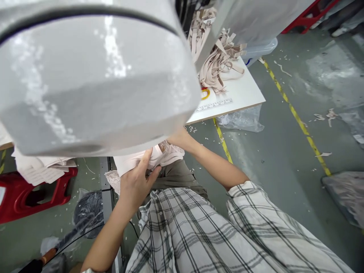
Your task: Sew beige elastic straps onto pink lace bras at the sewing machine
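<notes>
A large glossy white machine housing [113, 94], which looks like a sewing machine head, fills the upper left and hides what lies beneath it. Below its lower edge is a pale pink fabric garment piece [127, 161] with lace trim, bunched over my lap. My left hand [136, 178] grips its near side, index finger and thumb showing on top of the cloth, the other fingers mostly out of sight. On the far right side of the cloth is my right hand [179, 138]; the housing covers its fingers, so its grip cannot be seen.
Pale fabric strips [216, 64] lie heaped on a white table [247, 91], beside yellow-handled scissors [205, 93] and a clear ruler [214, 105]. More pink pieces [42, 165] rest over a red stool [28, 197] at left. A plastic bag [243, 118] hangs under the table.
</notes>
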Motion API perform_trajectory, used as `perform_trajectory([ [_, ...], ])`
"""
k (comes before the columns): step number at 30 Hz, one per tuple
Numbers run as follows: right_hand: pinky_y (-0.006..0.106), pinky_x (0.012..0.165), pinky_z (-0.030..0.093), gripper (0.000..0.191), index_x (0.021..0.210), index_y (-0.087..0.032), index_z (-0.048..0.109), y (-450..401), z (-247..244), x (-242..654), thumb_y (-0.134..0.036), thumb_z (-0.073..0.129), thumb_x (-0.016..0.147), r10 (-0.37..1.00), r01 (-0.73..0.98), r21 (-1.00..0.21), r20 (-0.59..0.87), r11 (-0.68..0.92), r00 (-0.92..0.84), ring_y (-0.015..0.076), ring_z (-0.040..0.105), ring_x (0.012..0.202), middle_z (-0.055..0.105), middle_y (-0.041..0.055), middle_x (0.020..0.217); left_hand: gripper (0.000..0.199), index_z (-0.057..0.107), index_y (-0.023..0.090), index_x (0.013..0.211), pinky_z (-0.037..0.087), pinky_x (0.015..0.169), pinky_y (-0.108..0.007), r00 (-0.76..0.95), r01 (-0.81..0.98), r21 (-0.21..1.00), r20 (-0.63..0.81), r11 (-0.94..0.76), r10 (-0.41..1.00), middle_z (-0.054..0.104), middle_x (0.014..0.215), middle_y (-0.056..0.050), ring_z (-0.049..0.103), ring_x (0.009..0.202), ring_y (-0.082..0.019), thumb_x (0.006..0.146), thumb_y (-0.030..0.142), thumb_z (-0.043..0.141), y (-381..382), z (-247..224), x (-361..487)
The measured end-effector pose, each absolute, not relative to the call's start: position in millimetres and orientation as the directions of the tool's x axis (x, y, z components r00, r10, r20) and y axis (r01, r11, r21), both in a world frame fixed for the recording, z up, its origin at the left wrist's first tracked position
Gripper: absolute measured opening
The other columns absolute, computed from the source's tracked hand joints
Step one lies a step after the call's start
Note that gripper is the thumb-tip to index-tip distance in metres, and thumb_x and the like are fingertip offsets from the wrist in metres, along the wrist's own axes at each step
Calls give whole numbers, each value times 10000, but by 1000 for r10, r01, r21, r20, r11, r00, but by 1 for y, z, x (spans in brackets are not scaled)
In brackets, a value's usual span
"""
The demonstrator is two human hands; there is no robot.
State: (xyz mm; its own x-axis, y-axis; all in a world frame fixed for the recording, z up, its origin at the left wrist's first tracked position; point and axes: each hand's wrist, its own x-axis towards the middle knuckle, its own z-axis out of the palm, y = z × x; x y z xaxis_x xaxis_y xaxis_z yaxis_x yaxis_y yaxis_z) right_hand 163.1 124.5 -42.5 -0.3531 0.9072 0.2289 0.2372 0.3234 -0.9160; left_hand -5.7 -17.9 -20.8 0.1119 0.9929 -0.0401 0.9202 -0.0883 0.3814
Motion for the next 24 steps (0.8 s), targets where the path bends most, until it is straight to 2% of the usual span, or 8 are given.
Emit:
perform_trajectory([
  [4,359,863,546,160,991,-191,651,123,-51,160,-315,598,905,897,189,-905,313,381,-311,203,608,999,636,83,1221,615,471,276,1482,292,510,-226,93,935,347,-39,-74,995,707,898,-21,543,528,-123,920,472,623,-19,-18,-9],
  [7,342,856,533,155,983,-192,649,116,-55,160,-318,602,906,908,157,-904,362,397,-211,209,590,1043,627,96,1234,600,488,269,1468,292,502,-225,85,950,302,-13,-78,996,714,877,-14,546,515,-120,918,464,627,-20,-15,-10],
  [10,319,814,524,153,990,-199,640,109,-58,164,-329,588,928,929,128,-923,349,363,-120,194,578,1027,608,97,1228,577,502,271,1456,299,507,-225,118,950,292,5,-114,993,730,886,-11,579,538,-129,918,437,632,-21,-14,-10],
  [15,292,729,503,177,989,-198,635,104,-62,172,-362,610,929,949,81,-950,290,301,-125,150,555,864,594,76,1121,585,515,270,1451,318,501,-218,91,951,298,2,-87,996,725,911,-19,549,493,-105,911,453,643,-20,-13,-11],
  [20,311,776,512,210,1002,-211,622,101,-64,177,-411,584,952,951,39,-959,273,281,-145,145,569,876,579,68,1141,596,522,278,1452,320,500,-214,94,949,299,16,-94,995,717,899,-25,545,491,-103,904,477,648,-17,-15,-9],
  [24,328,828,520,203,1002,-221,622,98,-63,179,-415,585,955,951,30,-962,265,273,-158,172,588,976,594,68,1131,594,525,270,1453,324,508,-223,126,945,301,37,-131,991,735,924,-44,582,533,-121,911,483,641,-14,-16,-6],
])
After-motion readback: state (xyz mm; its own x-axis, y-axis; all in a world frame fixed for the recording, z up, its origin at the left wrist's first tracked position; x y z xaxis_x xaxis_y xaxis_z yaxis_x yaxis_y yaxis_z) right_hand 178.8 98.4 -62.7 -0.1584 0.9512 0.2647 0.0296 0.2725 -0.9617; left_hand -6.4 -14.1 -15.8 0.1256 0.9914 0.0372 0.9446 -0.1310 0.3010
